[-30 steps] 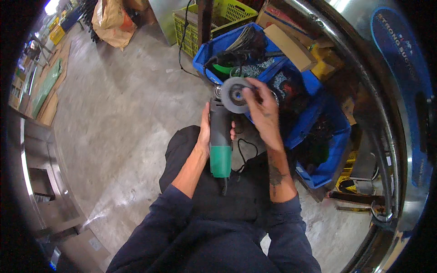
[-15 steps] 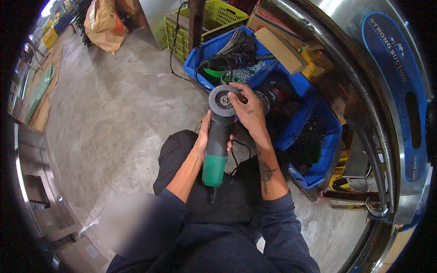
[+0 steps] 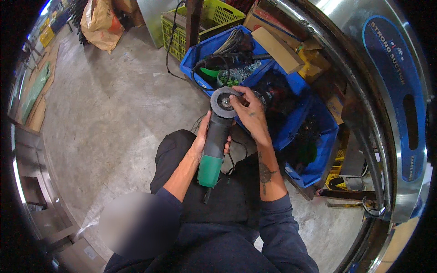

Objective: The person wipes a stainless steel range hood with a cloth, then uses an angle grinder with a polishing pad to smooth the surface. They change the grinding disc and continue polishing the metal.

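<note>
A green-and-grey angle grinder [image 3: 214, 145] — long axis upright, disc [image 3: 225, 102] away from the person — sits over the knee, left hand [image 3: 205, 139] clenched around its body, right hand [image 3: 249, 113] fingertips pinching the disc; blue bins [image 3: 314, 136] crowd beyond.

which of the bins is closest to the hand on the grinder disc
The blue bin directly under the right hand on the grinder's disc; the yellow-green crate sits farther back.

Angle grinder [image 3: 215, 143] slightly further left
</note>
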Tool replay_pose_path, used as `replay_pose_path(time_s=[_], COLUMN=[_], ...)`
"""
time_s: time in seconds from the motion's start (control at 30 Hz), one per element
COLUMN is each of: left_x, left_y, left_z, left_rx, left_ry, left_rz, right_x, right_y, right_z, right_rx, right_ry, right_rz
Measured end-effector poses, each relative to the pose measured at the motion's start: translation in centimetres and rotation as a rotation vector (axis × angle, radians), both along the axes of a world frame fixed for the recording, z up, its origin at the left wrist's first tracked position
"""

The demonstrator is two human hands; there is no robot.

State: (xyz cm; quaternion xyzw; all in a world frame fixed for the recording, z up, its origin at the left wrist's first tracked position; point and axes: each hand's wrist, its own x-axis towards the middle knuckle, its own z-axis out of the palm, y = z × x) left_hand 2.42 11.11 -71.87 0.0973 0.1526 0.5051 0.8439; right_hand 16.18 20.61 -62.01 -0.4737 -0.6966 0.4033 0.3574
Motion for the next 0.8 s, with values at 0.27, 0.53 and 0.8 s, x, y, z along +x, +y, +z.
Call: replay_pose_path(time_s=[0.27, 0.53, 0.8], left_x=[0.3, -0.1, 0.4], left_y=[0.0, -0.1, 0.2], left_z=[1.0, 0.9, 0.6], left_rx=[-0.058, -0.081, -0.110], left_ry=[-0.013, 0.065, 0.063], left_rz=[0.017, 0.019, 0.002], right_x=[5.6, 2.0, 1.5], right_y=[2.2, -0.5, -1.2], right_z=[-3.3, 3.1, 3.2], right_rx=[-0.011, 0.422, 0.594], right_ry=[-0.241, -0.174, -0.311], right_rz=[-0.200, -0.023, -0.009])
